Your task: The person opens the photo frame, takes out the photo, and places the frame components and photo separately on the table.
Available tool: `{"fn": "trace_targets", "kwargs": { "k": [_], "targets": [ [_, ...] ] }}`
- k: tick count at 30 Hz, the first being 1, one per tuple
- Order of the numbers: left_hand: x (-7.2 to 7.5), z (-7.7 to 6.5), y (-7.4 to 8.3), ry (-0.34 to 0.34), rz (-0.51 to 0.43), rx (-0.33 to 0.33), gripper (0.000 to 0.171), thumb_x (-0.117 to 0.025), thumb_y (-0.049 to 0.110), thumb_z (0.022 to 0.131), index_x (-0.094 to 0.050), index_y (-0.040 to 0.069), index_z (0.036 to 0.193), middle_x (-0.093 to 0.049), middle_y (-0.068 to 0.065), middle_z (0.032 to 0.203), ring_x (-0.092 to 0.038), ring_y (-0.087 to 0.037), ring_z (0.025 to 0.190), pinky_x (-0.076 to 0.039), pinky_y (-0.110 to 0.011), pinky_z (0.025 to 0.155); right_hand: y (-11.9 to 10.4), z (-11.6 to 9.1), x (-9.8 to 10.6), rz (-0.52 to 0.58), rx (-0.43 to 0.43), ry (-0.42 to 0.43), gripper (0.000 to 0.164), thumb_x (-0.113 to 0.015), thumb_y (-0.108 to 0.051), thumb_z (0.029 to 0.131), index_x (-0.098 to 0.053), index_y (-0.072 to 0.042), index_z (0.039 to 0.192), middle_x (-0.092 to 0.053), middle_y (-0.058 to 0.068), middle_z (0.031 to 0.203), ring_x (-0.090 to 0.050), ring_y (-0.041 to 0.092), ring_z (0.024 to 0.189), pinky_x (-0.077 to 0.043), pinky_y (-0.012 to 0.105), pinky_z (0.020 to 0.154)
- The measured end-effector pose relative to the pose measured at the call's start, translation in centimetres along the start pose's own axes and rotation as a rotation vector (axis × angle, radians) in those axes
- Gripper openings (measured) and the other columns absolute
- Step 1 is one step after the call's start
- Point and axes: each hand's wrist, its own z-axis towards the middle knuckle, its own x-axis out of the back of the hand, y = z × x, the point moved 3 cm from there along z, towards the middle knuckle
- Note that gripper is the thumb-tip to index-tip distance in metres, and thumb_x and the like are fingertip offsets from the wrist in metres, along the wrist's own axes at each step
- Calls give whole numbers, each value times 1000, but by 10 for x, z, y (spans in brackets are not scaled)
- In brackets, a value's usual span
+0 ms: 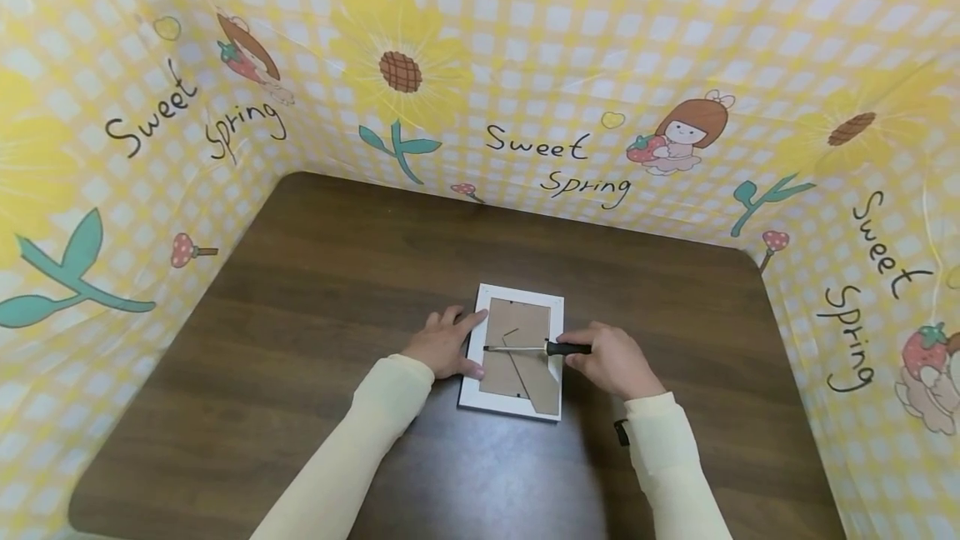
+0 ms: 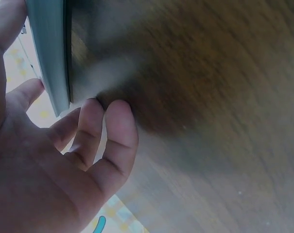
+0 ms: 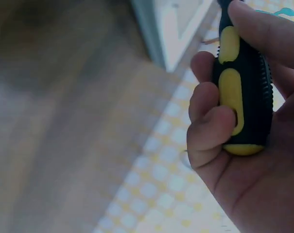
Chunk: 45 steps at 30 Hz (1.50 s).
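Observation:
A white picture frame [image 1: 517,295] lies face down on the dark wooden table [image 1: 315,273], its brown backing and stand facing up. My left hand [image 1: 444,346] holds the frame's left edge, thumb on the border and fingers beside it. In the left wrist view the frame's edge [image 2: 49,53] runs between the thumb and the curled fingers [image 2: 103,126]. My right hand [image 1: 613,362] grips a screwdriver [image 1: 567,348] with a black and yellow handle [image 3: 241,92]. Its metal shaft reaches left across the backing, with the tip near the frame's left side.
A yellow checked backdrop [image 1: 540,65] printed with flowers and "Sweet Spring" walls the table in at the back and on both sides. Bare tabletop surrounds the frame. Both arms wear pale yellow sleeves [image 1: 375,432].

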Motion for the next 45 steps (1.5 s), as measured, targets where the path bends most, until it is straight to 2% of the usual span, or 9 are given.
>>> {"fn": "trace_targets", "kwargs": {
  "k": [4,10,19,26,33,40,43,45],
  "targets": [
    [1,-1,0,-9,-5,-1,98,-84,48,80,-31,31,160,-27,-17,160,-35,-40,134,-47,-61,91,-21,4,14,-29,31,31,34,-79,-12,85,-76,-13,119,-69,7,107,-65,27,97,-51,49,83],
    [2,-2,1,-16,-1,13,98,-85,47,79,-31,31,160,-28,-17,160,-35,-40,135,-46,-61,93,-47,10,33,42,114,61,37,-76,-10,89,-71,-11,125,-66,8,110,-64,28,99,-50,46,83],
    [2,1,3,-28,2,35,98,-84,48,80,-30,33,160,-26,-16,160,-32,-41,139,-43,-61,98,-77,20,40,159,151,75,32,-74,-13,93,-70,-11,125,-66,8,120,-62,26,106,-49,46,90],
    [4,-1,5,-39,-4,36,98,-83,48,81,-28,33,161,-25,-16,161,-31,-41,140,-44,-61,96,-100,28,42,38,201,89,32,-74,-14,92,-70,-11,124,-65,4,112,-63,24,99,-50,44,89],
    [3,4,2,-39,1,23,98,-83,49,81,-28,33,161,-24,-15,161,-30,-42,140,-45,-59,95,-117,34,43,-48,265,103,33,-74,-11,91,-70,-10,124,-66,6,110,-64,22,93,-52,42,83],
    [3,7,2,-34,13,6,99,-83,51,81,-28,32,161,-24,-16,161,-31,-43,138,-46,-59,93,-128,38,44,-84,290,110,30,-72,-10,92,-71,-9,123,-66,7,107,-63,21,88,-53,40,77],
    [4,4,3,-30,15,6,98,-83,50,81,-29,31,161,-25,-17,161,-31,-44,138,-46,-60,93,-128,36,44,-85,274,97,30,-73,-13,94,-70,-9,123,-66,7,109,-64,22,90,-53,41,79],
    [3,4,3,-34,20,16,99,-83,50,80,-29,32,161,-25,-16,161,-32,-44,138,-46,-60,93,-123,33,44,-48,247,77,29,-72,-16,95,-70,-9,123,-67,7,110,-64,22,93,-53,41,81]
  ]
}}
